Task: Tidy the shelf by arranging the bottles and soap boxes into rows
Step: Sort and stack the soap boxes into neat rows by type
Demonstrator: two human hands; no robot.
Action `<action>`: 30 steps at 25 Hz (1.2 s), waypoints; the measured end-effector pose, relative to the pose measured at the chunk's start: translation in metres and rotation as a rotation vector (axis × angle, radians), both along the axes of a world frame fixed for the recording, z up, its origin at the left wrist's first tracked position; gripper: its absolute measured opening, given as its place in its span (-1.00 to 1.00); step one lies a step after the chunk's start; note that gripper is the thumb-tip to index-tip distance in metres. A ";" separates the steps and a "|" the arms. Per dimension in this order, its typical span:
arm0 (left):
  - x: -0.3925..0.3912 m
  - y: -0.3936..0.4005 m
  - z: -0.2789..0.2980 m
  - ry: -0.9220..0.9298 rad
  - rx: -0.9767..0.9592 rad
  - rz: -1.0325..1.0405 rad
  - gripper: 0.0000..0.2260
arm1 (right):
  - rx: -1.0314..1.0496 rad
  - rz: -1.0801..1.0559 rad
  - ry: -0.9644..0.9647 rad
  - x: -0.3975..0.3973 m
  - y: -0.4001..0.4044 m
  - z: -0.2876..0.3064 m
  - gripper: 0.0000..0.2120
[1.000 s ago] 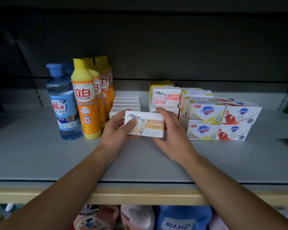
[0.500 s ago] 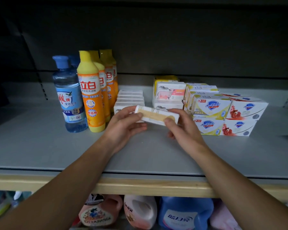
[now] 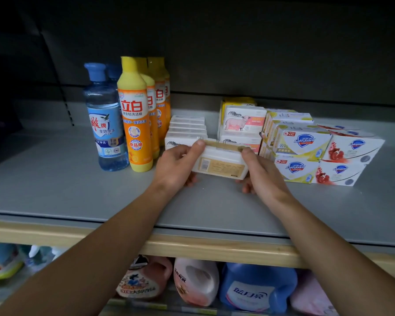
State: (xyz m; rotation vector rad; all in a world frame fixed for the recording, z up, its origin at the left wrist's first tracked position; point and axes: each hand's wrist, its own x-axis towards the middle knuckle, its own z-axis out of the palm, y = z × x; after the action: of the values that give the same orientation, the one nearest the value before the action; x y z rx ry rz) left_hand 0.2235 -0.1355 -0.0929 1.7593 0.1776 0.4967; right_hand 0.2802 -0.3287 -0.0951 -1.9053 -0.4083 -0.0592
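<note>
Cardboard soap box (image 3: 219,164) lies long axis parallel to the shelf's (image 3: 78,190) front edge, its printed back toward me. I see my left hand (image 3: 176,165) and right hand (image 3: 263,172) pinching its ends.

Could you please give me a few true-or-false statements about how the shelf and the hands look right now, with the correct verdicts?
1. Both hands hold one soap box between them. True: the left hand grips its left end and the right hand its right end.
2. The held box shows its sheep picture to the camera. False: a printed panel with a barcode faces the camera.
3. The blue-capped bottle stands to the left of the orange dish soap bottles. True.
4. The Safeguard boxes lie in a single layer. False: they are stacked two high.
5. The bottles lie on their sides. False: they stand upright.
</note>
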 end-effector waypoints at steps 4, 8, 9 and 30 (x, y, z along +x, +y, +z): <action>0.005 0.004 0.003 0.038 -0.580 -0.156 -0.62 | 0.141 -0.040 -0.227 -0.003 0.001 0.000 -0.63; 0.010 0.008 0.001 0.121 -0.756 -0.189 -0.78 | -0.028 0.083 -0.516 -0.006 0.002 -0.001 -0.27; 0.010 0.007 0.000 0.110 -0.752 -0.174 -0.87 | -0.055 0.135 -0.573 -0.007 0.003 -0.001 -0.24; 0.002 0.002 0.013 0.017 -0.929 -0.490 -0.59 | -0.297 0.364 -0.984 -0.025 0.016 -0.001 -0.40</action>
State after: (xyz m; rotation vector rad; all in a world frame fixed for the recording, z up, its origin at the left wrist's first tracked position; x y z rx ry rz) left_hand 0.2256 -0.1337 -0.0796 0.8430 -0.0237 0.0077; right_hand 0.2554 -0.3129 -0.0965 -1.9463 -1.4800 -0.7429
